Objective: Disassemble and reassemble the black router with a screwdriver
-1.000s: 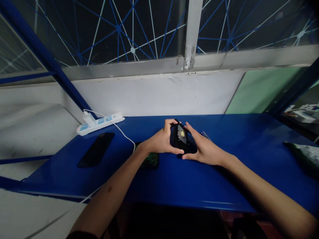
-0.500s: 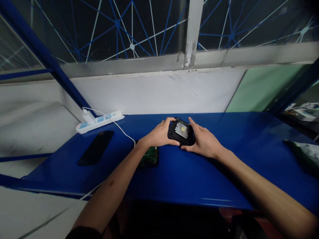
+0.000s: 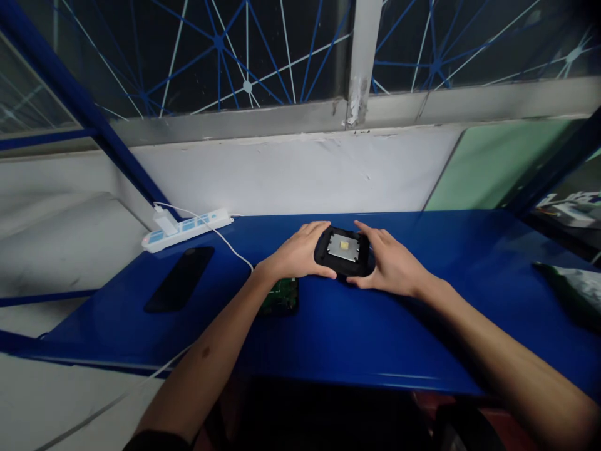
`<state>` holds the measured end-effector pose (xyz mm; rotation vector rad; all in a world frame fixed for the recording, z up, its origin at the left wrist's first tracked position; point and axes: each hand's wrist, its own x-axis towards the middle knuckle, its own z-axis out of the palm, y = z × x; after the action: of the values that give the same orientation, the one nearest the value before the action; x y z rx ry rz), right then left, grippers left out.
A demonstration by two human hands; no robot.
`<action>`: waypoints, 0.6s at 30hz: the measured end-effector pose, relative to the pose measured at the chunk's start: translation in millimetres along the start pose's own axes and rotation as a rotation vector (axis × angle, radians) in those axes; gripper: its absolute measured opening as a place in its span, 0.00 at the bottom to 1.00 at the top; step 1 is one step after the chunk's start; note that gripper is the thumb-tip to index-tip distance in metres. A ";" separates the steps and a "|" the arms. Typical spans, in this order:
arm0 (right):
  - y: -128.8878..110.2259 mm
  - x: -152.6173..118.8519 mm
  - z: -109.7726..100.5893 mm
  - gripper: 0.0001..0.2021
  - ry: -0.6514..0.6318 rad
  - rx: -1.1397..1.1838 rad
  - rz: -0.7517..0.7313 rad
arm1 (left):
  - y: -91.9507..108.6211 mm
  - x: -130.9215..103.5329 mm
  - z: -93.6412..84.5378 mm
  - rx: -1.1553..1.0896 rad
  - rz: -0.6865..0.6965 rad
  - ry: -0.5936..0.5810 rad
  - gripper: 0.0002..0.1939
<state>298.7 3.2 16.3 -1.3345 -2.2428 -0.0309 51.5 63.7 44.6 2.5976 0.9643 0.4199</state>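
Note:
A black device housing (image 3: 323, 254) with rounded ends is held just over the blue table, between my two hands. A silver metal plate (image 3: 339, 250) with a small pale yellow square in its middle faces up from it. My left hand (image 3: 303, 250) grips the left end, thumb along the near side and fingers at the far side. My right hand (image 3: 392, 260) grips the right end the same way. Below my left wrist lies a green circuit board (image 3: 284, 297) in a dark frame, partly hidden by my forearm.
A black phone (image 3: 181, 280) lies on the blue table (image 3: 357, 338) at the left. Behind it are a white power strip (image 3: 188, 228) with a plugged-in charger and a white cable (image 3: 230, 243). A dark green and silver bag (image 3: 575, 294) sits at the right edge.
The black housing has turned and tilted, so its metal plate now shows more squarely. My right hand has shifted slightly to the right with it. The board and phone stay put.

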 end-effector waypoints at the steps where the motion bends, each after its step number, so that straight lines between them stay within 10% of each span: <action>1: -0.5 -0.5 -3.5 0.57 0.002 0.023 -0.040 | 3.3 -1.9 -0.6 0.018 0.040 -0.013 0.58; 9: -2.8 -3.8 -21.4 0.55 -0.051 0.189 -0.069 | 15.5 -12.9 -10.3 0.077 0.078 -0.003 0.60; 14: 13.4 -1.2 -27.2 0.26 0.121 -0.003 0.222 | 11.1 -22.5 -39.6 0.008 -0.134 0.219 0.59; 18: 30.2 -2.4 -23.5 0.23 -0.064 -0.221 0.484 | 4.4 -30.1 -53.1 -0.035 -0.215 0.265 0.59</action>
<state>334.6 10.2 28.3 -1.9913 -1.9499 -0.0653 11.7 51.5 89.5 2.4132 1.2958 0.7283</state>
